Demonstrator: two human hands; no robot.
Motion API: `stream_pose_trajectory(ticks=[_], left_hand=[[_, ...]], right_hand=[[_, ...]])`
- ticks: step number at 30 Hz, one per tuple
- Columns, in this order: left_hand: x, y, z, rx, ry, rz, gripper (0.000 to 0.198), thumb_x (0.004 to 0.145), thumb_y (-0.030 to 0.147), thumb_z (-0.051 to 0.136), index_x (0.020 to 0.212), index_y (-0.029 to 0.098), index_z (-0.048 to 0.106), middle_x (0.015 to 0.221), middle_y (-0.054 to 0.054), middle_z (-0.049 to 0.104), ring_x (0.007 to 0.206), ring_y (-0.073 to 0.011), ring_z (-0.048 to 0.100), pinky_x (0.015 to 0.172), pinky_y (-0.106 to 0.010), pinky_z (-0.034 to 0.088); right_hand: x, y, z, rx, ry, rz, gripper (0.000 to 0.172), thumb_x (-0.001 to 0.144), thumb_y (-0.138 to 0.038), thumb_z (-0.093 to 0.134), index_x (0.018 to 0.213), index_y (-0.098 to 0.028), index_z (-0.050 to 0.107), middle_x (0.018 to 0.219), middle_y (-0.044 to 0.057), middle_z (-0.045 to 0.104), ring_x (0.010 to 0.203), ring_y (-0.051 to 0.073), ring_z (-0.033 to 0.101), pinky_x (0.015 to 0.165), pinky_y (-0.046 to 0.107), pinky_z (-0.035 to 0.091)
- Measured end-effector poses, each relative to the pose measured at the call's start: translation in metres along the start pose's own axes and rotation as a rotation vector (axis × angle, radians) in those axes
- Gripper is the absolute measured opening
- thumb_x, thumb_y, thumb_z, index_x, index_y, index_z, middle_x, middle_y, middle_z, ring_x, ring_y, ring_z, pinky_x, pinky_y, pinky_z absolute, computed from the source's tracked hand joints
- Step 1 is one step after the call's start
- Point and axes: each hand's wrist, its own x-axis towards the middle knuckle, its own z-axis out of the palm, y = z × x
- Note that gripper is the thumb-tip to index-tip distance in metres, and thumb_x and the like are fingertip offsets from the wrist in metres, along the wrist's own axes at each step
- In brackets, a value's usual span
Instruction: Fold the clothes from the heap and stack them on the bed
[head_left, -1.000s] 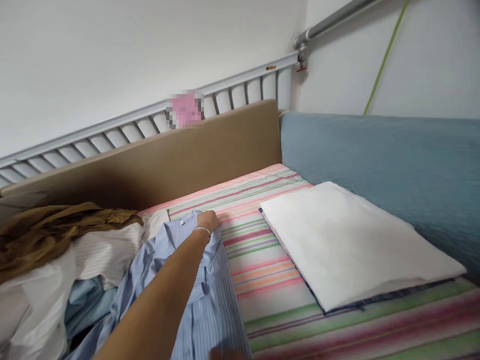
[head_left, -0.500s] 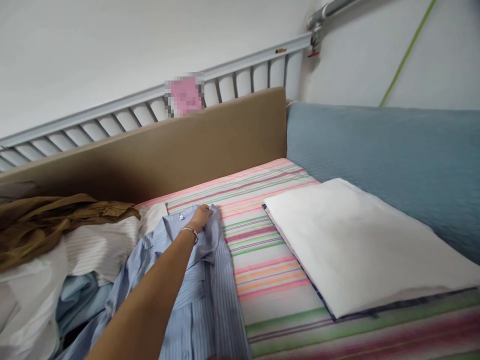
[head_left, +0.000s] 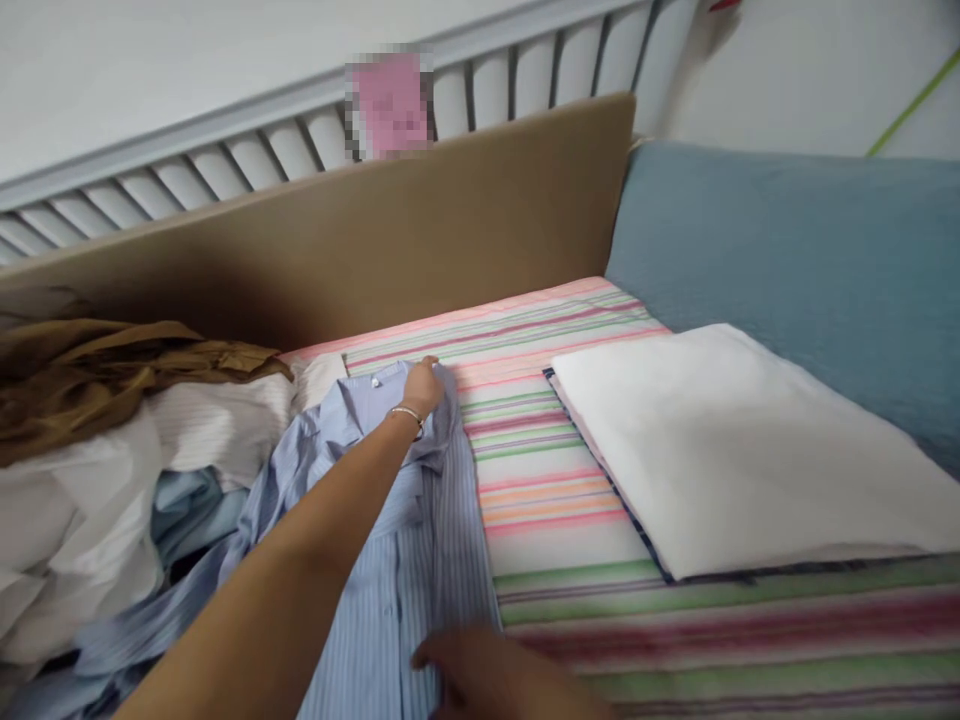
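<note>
A blue striped button-up shirt [head_left: 409, 590] lies spread out on a striped bed cover [head_left: 551, 550]. At its far right shoulder, beside the collar, my left hand [head_left: 425, 385] is closed on the cloth. A silver bracelet circles that wrist, and my forearm covers part of the shirt's front. My right hand [head_left: 495, 665] is low in the view, over the shirt's near right edge. It is smeared by motion, its fingers are partly hidden, and I cannot tell whether it grips the cloth.
A heap of clothes, with a brown garment [head_left: 127, 375] and a white garment [head_left: 90, 530], lies left of the shirt. A folded white garment stack [head_left: 735, 460] lies right. Behind stand a tan board [head_left: 450, 220], a white radiator [head_left: 292, 145] and a blue padded panel [head_left: 787, 250].
My right hand has come into view from the bottom, over the shirt's side. My left hand stays at the shirt's shoulder. The view has tilted down.
</note>
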Motion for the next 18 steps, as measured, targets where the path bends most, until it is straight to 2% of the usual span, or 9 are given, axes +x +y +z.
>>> stream_pose_trajectory(ticks=[2, 4, 6, 8, 10, 12, 13, 15, 18], left_hand=[[-0.028, 0.005, -0.015, 0.022, 0.02, 0.076, 0.045, 0.073, -0.002, 0.049, 0.114, 0.014, 0.054, 0.119, -0.012, 0.057, 0.117, -0.0226, 0.047, 0.102, -0.039, 0.034], [-0.074, 0.005, -0.032, 0.039, 0.004, 0.181, 0.043, 0.073, 0.0, 0.049, 0.113, 0.016, 0.055, 0.123, -0.01, 0.055, 0.12, -0.0217, 0.045, 0.105, -0.039, 0.031], [-0.138, 0.003, -0.049, 0.077, -0.04, 0.354, 0.037, 0.076, 0.004, 0.049, 0.11, 0.017, 0.057, 0.119, -0.009, 0.058, 0.115, -0.0215, 0.048, 0.103, -0.041, 0.034], [-0.212, 0.002, -0.064, 0.112, -0.108, 0.532, 0.032, 0.082, 0.01, 0.045, 0.111, 0.02, 0.056, 0.117, -0.009, 0.059, 0.112, -0.0203, 0.05, 0.099, -0.041, 0.038], [-0.284, 0.002, -0.071, 0.147, -0.308, 0.607, 0.035, 0.087, 0.017, 0.045, 0.121, 0.023, 0.049, 0.125, -0.006, 0.055, 0.117, -0.0184, 0.047, 0.099, -0.038, 0.037], [-0.343, 0.003, -0.069, 0.199, -0.455, 0.704, 0.046, 0.085, 0.031, 0.053, 0.129, 0.024, 0.041, 0.132, -0.006, 0.05, 0.122, -0.0219, 0.041, 0.103, -0.041, 0.031], [-0.365, 0.002, -0.064, 0.235, -0.484, 0.734, 0.049, 0.085, 0.033, 0.054, 0.131, 0.023, 0.04, 0.133, -0.006, 0.05, 0.122, -0.0224, 0.041, 0.104, -0.041, 0.029], [-0.392, -0.003, -0.051, 0.277, -0.416, 0.768, 0.033, 0.088, 0.027, 0.05, 0.12, 0.023, 0.05, 0.119, -0.004, 0.059, 0.111, -0.0187, 0.049, 0.1, -0.037, 0.03], [-0.4, -0.015, -0.036, 0.278, -0.269, 0.688, 0.011, 0.088, 0.026, 0.051, 0.087, 0.023, 0.062, 0.089, 0.001, 0.065, 0.087, -0.014, 0.054, 0.084, -0.03, 0.037]], right_hand=[[-0.004, 0.007, -0.019, 0.026, 0.01, -0.002, 0.03, 0.078, -0.031, 0.054, 0.107, -0.03, 0.063, 0.104, 0.001, 0.067, 0.091, 0.019, 0.062, 0.076, 0.028, 0.045], [-0.007, 0.015, -0.036, 0.074, 0.091, 0.006, 0.029, 0.079, -0.026, 0.047, 0.101, -0.024, 0.065, 0.096, 0.003, 0.069, 0.083, 0.016, 0.063, 0.072, 0.026, 0.044], [-0.009, 0.024, -0.046, 0.129, 0.183, 0.042, 0.029, 0.079, -0.024, 0.043, 0.098, -0.019, 0.065, 0.089, 0.004, 0.07, 0.072, 0.013, 0.063, 0.067, 0.024, 0.044], [-0.011, 0.031, -0.047, 0.163, 0.216, 0.082, 0.029, 0.078, -0.023, 0.043, 0.097, -0.017, 0.064, 0.085, 0.004, 0.069, 0.064, 0.012, 0.063, 0.06, 0.022, 0.044], [-0.013, 0.032, -0.042, 0.165, 0.222, 0.095, 0.029, 0.077, -0.022, 0.044, 0.097, -0.016, 0.064, 0.081, 0.004, 0.069, 0.062, 0.012, 0.063, 0.058, 0.022, 0.043], [-0.016, 0.028, -0.034, 0.157, 0.217, 0.093, 0.029, 0.077, -0.021, 0.045, 0.098, -0.016, 0.064, 0.079, 0.004, 0.069, 0.063, 0.012, 0.063, 0.057, 0.022, 0.044], [-0.017, 0.025, -0.028, 0.152, 0.191, 0.1, 0.029, 0.076, -0.021, 0.046, 0.097, -0.017, 0.065, 0.076, 0.004, 0.068, 0.062, 0.012, 0.062, 0.057, 0.022, 0.044], [-0.021, 0.017, -0.017, 0.14, 0.059, 0.147, 0.026, 0.073, -0.021, 0.048, 0.092, -0.017, 0.066, 0.065, 0.002, 0.066, 0.057, 0.013, 0.062, 0.053, 0.022, 0.044], [-0.033, 0.008, 0.007, 0.101, -0.174, 0.236, 0.02, 0.069, -0.022, 0.05, 0.077, -0.019, 0.068, 0.045, -0.002, 0.056, 0.047, 0.012, 0.058, 0.048, 0.021, 0.043]])
